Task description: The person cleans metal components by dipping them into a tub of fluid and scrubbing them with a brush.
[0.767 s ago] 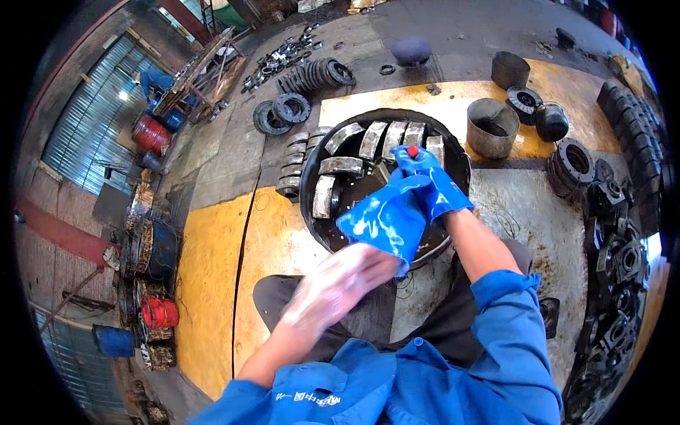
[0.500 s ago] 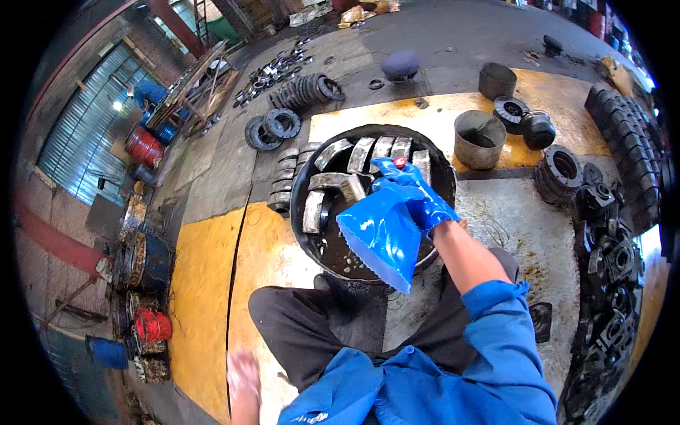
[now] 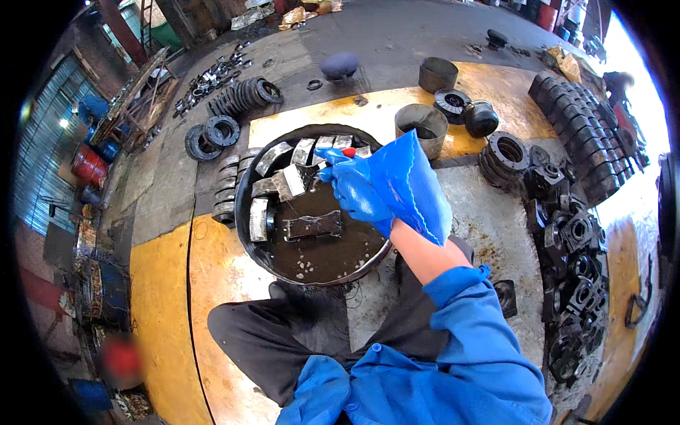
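Note:
My right hand wears a blue rubber glove and reaches over the round pan's far right side. Its fingers are closed, and a second blue rubber glove, wide cuff flaring to the right, appears gripped with them. A small red thing shows by the fingertips; its kind is unclear. Curved metal segments line the far and left inside of the dark pan. A pale-faced block sits just left of my fingers. One dark segment lies in murky liquid. My left hand is not in view.
Beyond the pan stand two grey cylindrical tubs and a black round part. Ring stacks and piled black castings line the right. More rings lie far left. Yellowish sheets cover the floor at left.
The view has shifted, so the scene sits further left. The loose glove cuff has swung from below the right hand to its right, uncovering the pan's middle. My left hand has left view.

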Available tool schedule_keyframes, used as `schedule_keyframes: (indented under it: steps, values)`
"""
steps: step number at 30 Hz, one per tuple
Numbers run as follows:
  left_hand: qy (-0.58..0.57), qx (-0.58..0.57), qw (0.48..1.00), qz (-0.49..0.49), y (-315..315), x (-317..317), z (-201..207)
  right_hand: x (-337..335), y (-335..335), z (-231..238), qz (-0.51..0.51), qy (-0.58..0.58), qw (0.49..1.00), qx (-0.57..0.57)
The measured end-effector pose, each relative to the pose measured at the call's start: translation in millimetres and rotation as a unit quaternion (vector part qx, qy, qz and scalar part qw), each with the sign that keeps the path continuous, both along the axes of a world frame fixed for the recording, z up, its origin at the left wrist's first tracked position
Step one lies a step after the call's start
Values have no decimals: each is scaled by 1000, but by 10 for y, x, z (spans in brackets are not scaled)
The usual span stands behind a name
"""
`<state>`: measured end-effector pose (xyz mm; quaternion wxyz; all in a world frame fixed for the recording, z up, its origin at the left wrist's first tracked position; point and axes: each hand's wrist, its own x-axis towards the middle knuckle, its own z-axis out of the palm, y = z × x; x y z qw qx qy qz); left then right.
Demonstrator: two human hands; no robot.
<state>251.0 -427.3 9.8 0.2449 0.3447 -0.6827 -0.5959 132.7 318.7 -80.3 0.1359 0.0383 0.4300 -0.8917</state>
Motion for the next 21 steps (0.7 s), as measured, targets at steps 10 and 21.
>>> schedule_keyframes:
  steps: [10, 21]
  values:
    - [4, -23, 1000, -3, -358, -50, 118, -111, 112, -63, -2, -53, 992, 115]
    - [-4, -37, 999, 1, -441, 13, 136, -33, 46, 28, -50, -24, 987, 149]
